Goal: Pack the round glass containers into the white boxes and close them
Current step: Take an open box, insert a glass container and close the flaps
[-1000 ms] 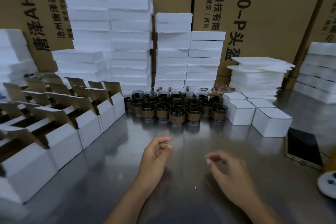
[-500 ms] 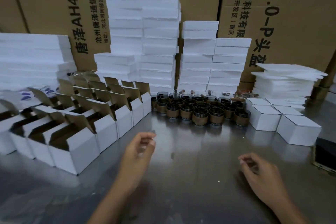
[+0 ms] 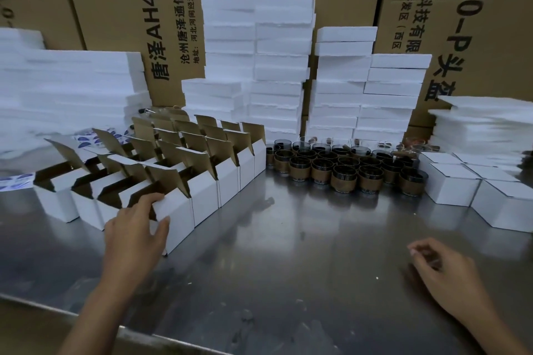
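Several round glass containers [image 3: 343,177] with brown bands stand grouped at the back middle of the steel table. Left of them stand rows of open white boxes [image 3: 202,179] with raised brown flaps. My left hand [image 3: 135,232] grips the nearest open box [image 3: 176,216], fingers over its top edge and thumb on its front face. My right hand [image 3: 441,274] hovers over the table at the right, fingers loosely curled, holding nothing. Several closed white boxes [image 3: 450,184] sit right of the glasses.
Stacks of white foam sheets [image 3: 282,66] rise behind the glasses and at both sides. Large brown cartons [image 3: 144,23] form the back wall. The steel table [image 3: 288,253] has its front edge near the bottom left.
The view has swung left. My left hand reached forward and left and took hold of the nearest open box. My right hand stayed low at the right.
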### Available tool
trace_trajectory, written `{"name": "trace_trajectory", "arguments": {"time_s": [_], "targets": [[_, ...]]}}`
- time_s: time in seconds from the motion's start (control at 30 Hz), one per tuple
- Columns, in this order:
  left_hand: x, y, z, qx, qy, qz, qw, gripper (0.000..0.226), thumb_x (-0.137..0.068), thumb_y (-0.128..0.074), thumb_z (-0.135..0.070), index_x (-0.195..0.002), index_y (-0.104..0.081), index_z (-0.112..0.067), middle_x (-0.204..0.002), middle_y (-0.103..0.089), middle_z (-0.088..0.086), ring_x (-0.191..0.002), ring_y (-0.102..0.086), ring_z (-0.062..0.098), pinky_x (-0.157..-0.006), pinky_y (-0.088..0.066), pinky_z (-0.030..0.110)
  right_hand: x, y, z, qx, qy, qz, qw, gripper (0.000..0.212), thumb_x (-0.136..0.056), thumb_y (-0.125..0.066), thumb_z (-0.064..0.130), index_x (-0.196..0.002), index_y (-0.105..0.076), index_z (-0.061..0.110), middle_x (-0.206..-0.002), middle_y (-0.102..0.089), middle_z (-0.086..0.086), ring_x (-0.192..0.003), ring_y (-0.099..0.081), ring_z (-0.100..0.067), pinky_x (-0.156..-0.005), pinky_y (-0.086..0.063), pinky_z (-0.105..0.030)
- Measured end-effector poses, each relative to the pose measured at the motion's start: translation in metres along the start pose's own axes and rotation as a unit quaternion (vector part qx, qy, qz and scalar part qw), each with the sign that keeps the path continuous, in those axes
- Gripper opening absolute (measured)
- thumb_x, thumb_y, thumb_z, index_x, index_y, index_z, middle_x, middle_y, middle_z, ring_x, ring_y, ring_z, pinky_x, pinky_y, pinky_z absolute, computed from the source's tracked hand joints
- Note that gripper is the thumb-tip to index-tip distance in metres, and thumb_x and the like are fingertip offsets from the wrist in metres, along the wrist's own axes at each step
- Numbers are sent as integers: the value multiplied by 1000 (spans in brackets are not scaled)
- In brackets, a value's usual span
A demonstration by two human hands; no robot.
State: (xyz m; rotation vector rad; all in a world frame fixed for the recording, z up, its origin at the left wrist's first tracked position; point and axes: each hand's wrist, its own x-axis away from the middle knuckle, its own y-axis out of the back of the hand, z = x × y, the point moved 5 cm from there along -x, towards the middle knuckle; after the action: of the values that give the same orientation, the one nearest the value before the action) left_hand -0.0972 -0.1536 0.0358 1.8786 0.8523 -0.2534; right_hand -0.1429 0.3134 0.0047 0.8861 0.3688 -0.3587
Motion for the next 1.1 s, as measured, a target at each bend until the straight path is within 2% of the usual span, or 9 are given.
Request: {"name": "trace_trajectory", "arguments": {"time_s": [0.1,0.23,0.37,0.47,0.57,0.73,0.87,0.97,1.1], "targets": [[3,-2,0,3,0,13,1000,40,-86,-63,-21,-124,-50,-19,-91,-61,7,-95,-55,35,-91,-38,48,1,0,0,-4,-3,0,1000,22,-80,-68,1,-75,-63,21,-65,-63,12,-61,-59,-5,-63,-36,1],[13,5,-16,33,-9,-1,999,39,-83,-68,-19,-120,-53,-19,-95,-62,8,-98,-55,35,-88,-41,47,1,-1,0,-7,1,-1,1000,25,-80,-68,1,-73,-62,24,-65,-62,15,-62,-58,-3,-63,-38,-1],[32,22,-61,74,-118,-73,987,41,-73,-77,-11,-110,-58,-16,-90,-65,9,-86,-57,25,-73,-45,43,0,-2,-2,-7,5,-8,1000,30,-79,-69,2,-71,-59,29,-65,-62,18,-61,-59,-3,-55,-37,-15],[44,24,-107,129,-193,-85,969,40,-72,-77,-12,-108,-59,-17,-90,-64,4,-85,-46,10,-77,-33,29,-1,-4,-3,-15,8,-13,1000,28,-80,-69,2,-72,-60,28,-66,-63,16,-62,-59,-3,-58,-40,-14],[54,9,-159,166,-254,-66,951,36,-72,-79,-13,-104,-63,-16,-79,-60,-4,-78,-46,8,-70,-30,21,-2,-4,-5,-20,9,-12,1000,27,-80,-68,3,-73,-60,28,-67,-64,13,-63,-61,-10,-64,-45,-20],[66,-42,-228,151,-330,-23,931,34,-64,-83,-13,-93,-66,-17,-72,-63,-4,-67,-58,19,-71,-31,28,-3,-10,-3,5,15,36,999,21,-82,-67,11,-76,-61,30,-71,-67,8,-66,-62,-13,-64,-46,-30],[71,-85,-264,112,-356,9,928,39,-57,-86,-20,-90,-66,-22,-70,-63,-8,-65,-60,16,-70,-31,27,-4,-9,-1,25,28,49,998,18,-83,-66,15,-77,-59,31,-72,-64,9,-68,-61,-19,-64,-48,-33],[70,-108,-279,106,-362,32,926,42,-52,-88,-24,-88,-66,-23,-68,-63,-8,-62,-60,15,-68,-30,27,-6,-9,-1,20,34,46,998,25,-82,-66,17,-72,-53,36,-71,-62,13,-65,-60,-14,-63,-48,-32],[65,-126,-291,114,-346,59,929,43,-54,-88,-25,-90,-64,-23,-72,-64,-7,-65,-63,14,-69,-31,27,-8,-7,-4,-1,34,34,999,32,-81,-67,17,-67,-49,39,-66,-61,17,-57,-52,6,-57,-42,-21]]}}
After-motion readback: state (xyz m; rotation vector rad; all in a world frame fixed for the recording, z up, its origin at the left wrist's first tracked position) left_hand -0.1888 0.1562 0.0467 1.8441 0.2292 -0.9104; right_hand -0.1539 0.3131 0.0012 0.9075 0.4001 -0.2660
